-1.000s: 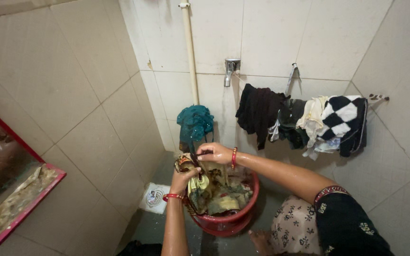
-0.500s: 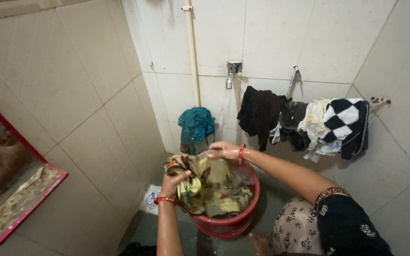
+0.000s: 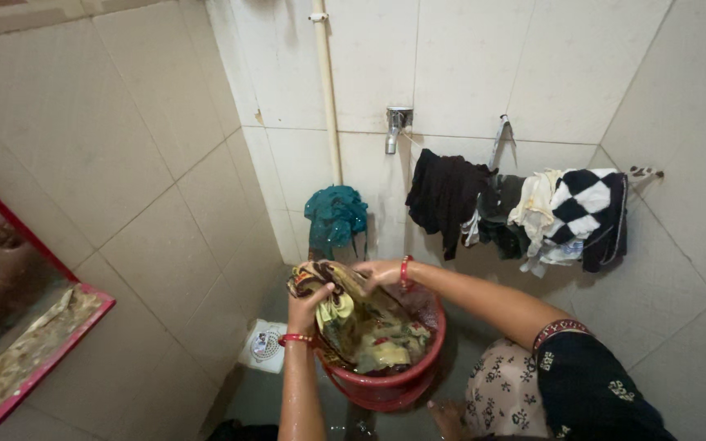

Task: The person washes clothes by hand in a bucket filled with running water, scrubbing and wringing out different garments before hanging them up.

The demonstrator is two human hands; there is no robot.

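Head view, looking down: my left hand (image 3: pixel 308 300) clenches one end of a wet patterned cloth (image 3: pixel 361 314), and my right hand (image 3: pixel 379 272) grips the other end; the cloth hangs between them over the red bucket (image 3: pixel 386 384), its lower folds lying inside. If my wet grip slips, I judge the heavy cloth could drop past the rim onto the floor near the drain (image 3: pixel 267 343). Farther back, a teal garment (image 3: pixel 335 214) hangs by the pipe (image 3: pixel 326 90), beside the tap (image 3: pixel 395 124) and hanging clothes (image 3: pixel 525 211).
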